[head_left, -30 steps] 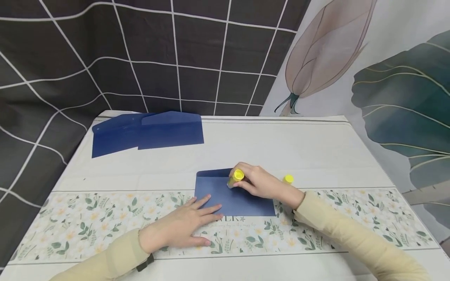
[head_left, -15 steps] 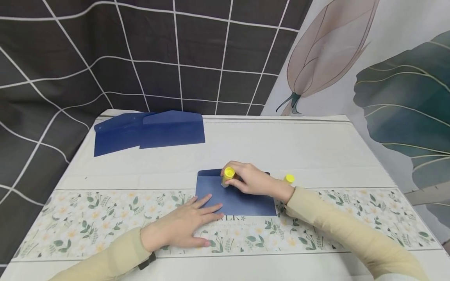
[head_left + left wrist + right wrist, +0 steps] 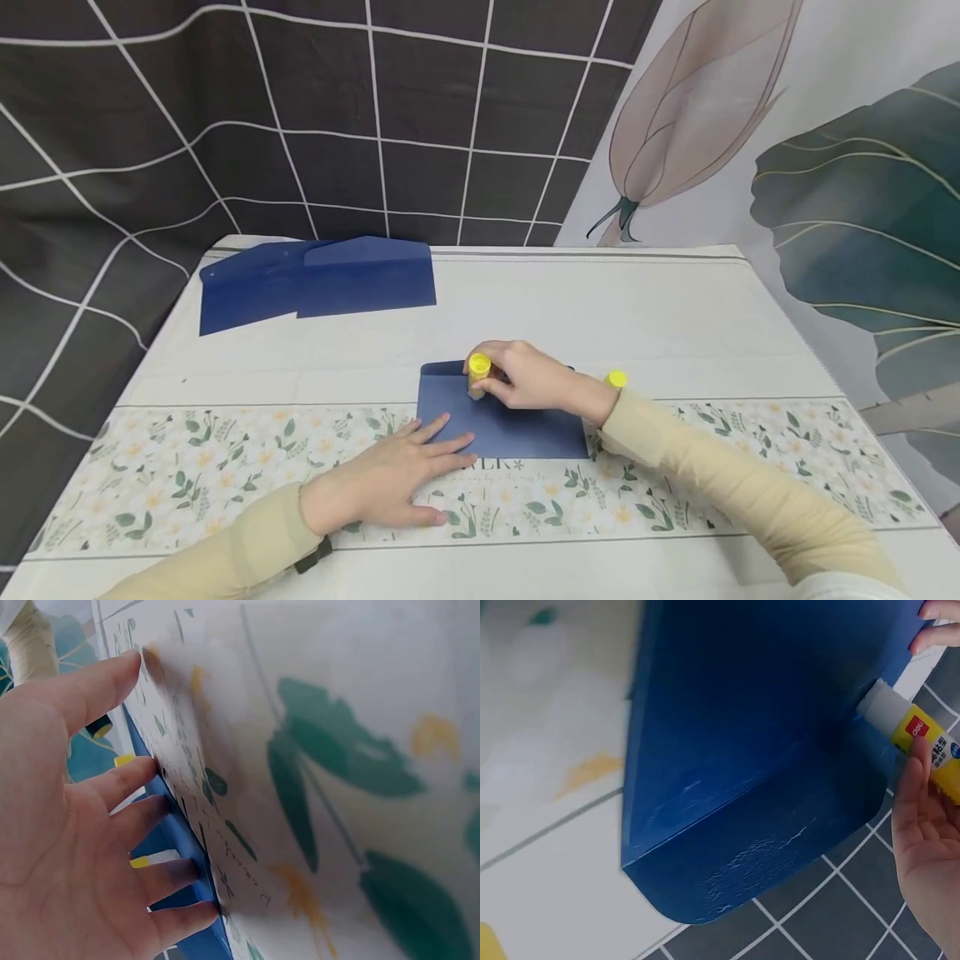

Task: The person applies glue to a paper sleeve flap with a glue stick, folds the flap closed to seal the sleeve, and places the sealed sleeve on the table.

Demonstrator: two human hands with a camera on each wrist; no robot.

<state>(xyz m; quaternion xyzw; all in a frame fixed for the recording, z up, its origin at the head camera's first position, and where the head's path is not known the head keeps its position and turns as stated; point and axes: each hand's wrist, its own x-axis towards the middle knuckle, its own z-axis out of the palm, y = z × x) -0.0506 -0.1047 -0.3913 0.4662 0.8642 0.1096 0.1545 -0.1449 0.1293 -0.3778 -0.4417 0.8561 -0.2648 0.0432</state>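
From my station I have the right hand (image 3: 528,375) with its fingers curled round a yellow glue stick (image 3: 478,377), yellow end up; the white end (image 3: 885,706) points down onto a blue envelope (image 3: 517,433), close by its fold, though I cannot tell exactly which side of the crease it meets; the left hand (image 3: 397,479) is spread wide and grips nothing, fingertips resting at the envelope's near left corner, thumb apart on the floral band (image 3: 247,483) of the cloth.

The envelope lies flat in front of the person, partly on that band, its flap (image 3: 761,855) unfolded on the far side; through the right wrist camera I can see wrinkled, shiny streaks on the flap.

Just beyond the right forearm stands a small yellow piece (image 3: 616,380), its lower part hidden from me by the sleeve (image 3: 720,483); well apart, at the far left of the table (image 3: 585,317), two more blue envelopes (image 3: 367,283) lie overlapping; behind them hangs dark cloth with a white grid (image 3: 427,100), and to the right a pale curtain (image 3: 690,125) printed with big leaves.
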